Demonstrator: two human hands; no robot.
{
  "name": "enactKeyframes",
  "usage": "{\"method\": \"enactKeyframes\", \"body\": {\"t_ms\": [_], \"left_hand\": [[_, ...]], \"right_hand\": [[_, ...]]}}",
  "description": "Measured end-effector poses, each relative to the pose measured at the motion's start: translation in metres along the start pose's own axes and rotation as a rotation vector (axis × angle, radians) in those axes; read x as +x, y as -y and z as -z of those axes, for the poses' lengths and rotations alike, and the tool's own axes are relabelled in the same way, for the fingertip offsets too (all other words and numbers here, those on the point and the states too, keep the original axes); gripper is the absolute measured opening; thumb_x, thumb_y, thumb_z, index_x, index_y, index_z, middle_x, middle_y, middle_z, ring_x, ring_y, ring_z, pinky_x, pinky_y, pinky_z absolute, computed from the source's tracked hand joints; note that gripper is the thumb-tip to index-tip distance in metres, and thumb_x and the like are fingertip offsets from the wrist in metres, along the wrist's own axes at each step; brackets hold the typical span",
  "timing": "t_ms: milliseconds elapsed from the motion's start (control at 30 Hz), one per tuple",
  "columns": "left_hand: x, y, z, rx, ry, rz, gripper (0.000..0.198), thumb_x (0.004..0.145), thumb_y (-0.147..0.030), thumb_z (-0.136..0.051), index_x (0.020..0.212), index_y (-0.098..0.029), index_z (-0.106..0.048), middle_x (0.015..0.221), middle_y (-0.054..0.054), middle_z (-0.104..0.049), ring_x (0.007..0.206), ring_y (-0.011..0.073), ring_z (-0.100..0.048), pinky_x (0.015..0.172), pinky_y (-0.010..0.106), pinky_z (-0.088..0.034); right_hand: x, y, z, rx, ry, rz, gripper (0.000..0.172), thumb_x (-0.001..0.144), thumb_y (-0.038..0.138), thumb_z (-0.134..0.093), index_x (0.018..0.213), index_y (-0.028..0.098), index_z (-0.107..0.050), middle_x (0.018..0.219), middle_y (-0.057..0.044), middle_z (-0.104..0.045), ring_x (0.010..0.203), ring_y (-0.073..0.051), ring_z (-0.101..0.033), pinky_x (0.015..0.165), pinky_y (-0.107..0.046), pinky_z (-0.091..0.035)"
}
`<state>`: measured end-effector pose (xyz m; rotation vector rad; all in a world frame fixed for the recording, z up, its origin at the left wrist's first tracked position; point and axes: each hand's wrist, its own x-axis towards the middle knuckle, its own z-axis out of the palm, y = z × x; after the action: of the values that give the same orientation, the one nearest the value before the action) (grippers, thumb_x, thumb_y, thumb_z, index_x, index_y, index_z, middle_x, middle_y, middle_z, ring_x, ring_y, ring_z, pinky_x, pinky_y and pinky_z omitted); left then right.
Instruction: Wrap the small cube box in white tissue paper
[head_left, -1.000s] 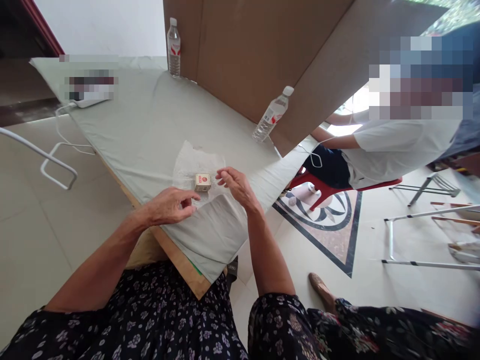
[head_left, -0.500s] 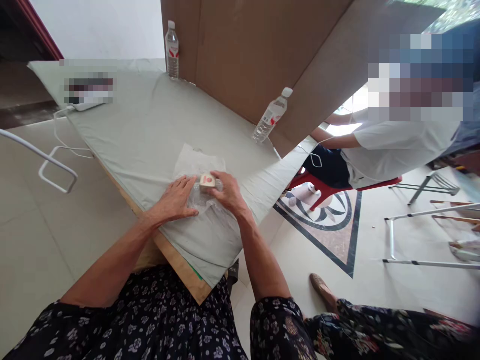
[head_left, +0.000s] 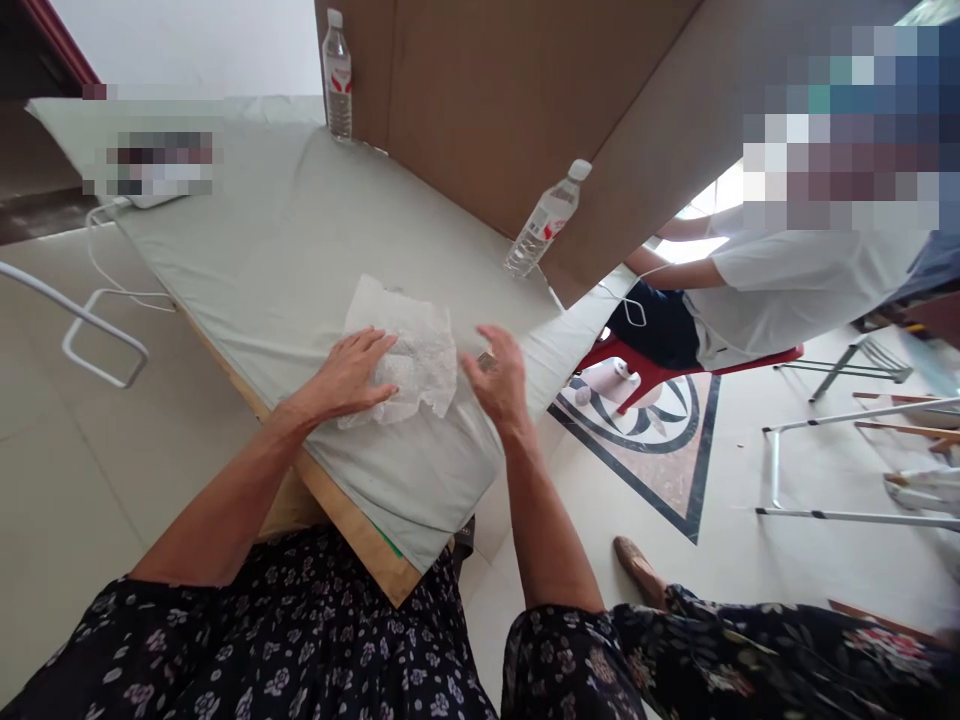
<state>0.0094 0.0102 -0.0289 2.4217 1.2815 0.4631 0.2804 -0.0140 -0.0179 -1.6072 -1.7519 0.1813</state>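
Note:
A thin, crinkled white sheet [head_left: 420, 345], perhaps tissue or plastic wrap, lies spread near the table's front corner. My left hand [head_left: 351, 370] rests flat on its left side, with the fingers stretched out and the thumb apart. Just off the sheet's right edge is my right hand [head_left: 496, 378], with thumb and fingers spread. A small pale block [head_left: 486, 360] shows in the gap between that thumb and the fingers. Most of the block is hidden by the hand, and its printed face does not show.
Two clear plastic bottles, one upright [head_left: 339, 80] and one appearing tilted [head_left: 547, 220], stand along a brown cardboard panel [head_left: 480, 110]. A white device with a cord [head_left: 161, 190] sits at the table's far left. A person in a white shirt [head_left: 810, 270] sits behind the panel on a red stool [head_left: 660, 375].
My right hand has carried the pale block from the middle of the sheet to its right side, and its fingers have spread. My left hand stays on the sheet.

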Motion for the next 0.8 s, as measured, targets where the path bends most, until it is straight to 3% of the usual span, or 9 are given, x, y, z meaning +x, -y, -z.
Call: {"method": "enactKeyframes", "body": {"t_ms": [133,233,367,500,633,733,800], "left_hand": [[0.004,0.008,-0.004,0.023,0.063,0.006,0.087,0.081,-0.046,-0.074,0.157,-0.018,-0.042,0.164,0.020,-0.045,0.156,0.0412,-0.035,0.126,0.058,-0.029],[0.004,0.016,-0.006,0.031,0.117,0.023,0.096,0.079,-0.054,-0.075,0.159,-0.016,-0.039,0.168,0.021,-0.039,0.159,0.0407,-0.029,0.128,0.056,-0.026],[0.004,0.017,-0.002,0.078,0.201,0.028,0.103,0.080,-0.059,-0.071,0.163,-0.013,-0.031,0.172,0.020,-0.030,0.162,0.0386,-0.022,0.131,0.053,-0.021],[0.000,0.005,0.000,0.094,0.124,0.072,0.098,0.081,-0.055,-0.071,0.161,-0.013,-0.035,0.171,0.020,-0.034,0.161,0.0384,-0.024,0.131,0.053,-0.023],[-0.009,0.001,-0.004,0.099,0.064,0.093,0.092,0.084,-0.054,-0.069,0.160,-0.015,-0.037,0.168,0.019,-0.039,0.160,0.0390,-0.029,0.130,0.055,-0.023],[-0.014,0.007,-0.010,0.096,0.050,0.104,0.097,0.082,-0.056,-0.070,0.161,-0.012,-0.035,0.167,0.021,-0.041,0.159,0.0391,-0.031,0.130,0.053,-0.020],[-0.015,0.011,-0.013,0.089,0.030,0.101,0.100,0.081,-0.057,-0.071,0.162,-0.012,-0.033,0.167,0.021,-0.041,0.159,0.0394,-0.030,0.131,0.053,-0.018]], "right_hand": [[-0.004,0.035,-0.025,-0.032,0.378,0.144,0.060,0.084,0.038,-0.079,0.140,0.023,-0.063,0.156,-0.016,-0.056,0.146,-0.034,-0.050,0.120,-0.053,-0.039],[-0.023,0.030,-0.027,-0.080,0.483,0.120,0.068,0.083,0.043,-0.082,0.144,0.023,-0.062,0.159,-0.016,-0.054,0.148,-0.035,-0.048,0.121,-0.055,-0.039],[-0.051,0.011,-0.017,-0.114,0.406,0.087,0.064,0.089,0.049,-0.076,0.144,0.022,-0.062,0.159,-0.015,-0.054,0.150,-0.035,-0.047,0.123,-0.054,-0.036],[-0.060,0.004,-0.015,-0.085,0.347,0.108,0.051,0.090,0.049,-0.073,0.134,0.024,-0.070,0.152,-0.013,-0.061,0.144,-0.034,-0.053,0.119,-0.053,-0.040],[-0.045,-0.007,-0.007,-0.032,0.073,0.028,0.030,0.093,0.040,-0.066,0.115,0.023,-0.075,0.139,-0.013,-0.069,0.134,-0.031,-0.060,0.115,-0.053,-0.043],[-0.023,-0.027,0.002,-0.077,-0.132,-0.105,0.047,0.086,0.034,-0.067,0.131,0.020,-0.066,0.146,-0.017,-0.063,0.138,-0.034,-0.055,0.114,-0.056,-0.042],[-0.008,-0.042,0.006,-0.109,-0.118,-0.204,0.062,0.078,0.032,-0.073,0.137,0.017,-0.061,0.146,-0.021,-0.061,0.135,-0.037,-0.055,0.112,-0.059,-0.043]]}}
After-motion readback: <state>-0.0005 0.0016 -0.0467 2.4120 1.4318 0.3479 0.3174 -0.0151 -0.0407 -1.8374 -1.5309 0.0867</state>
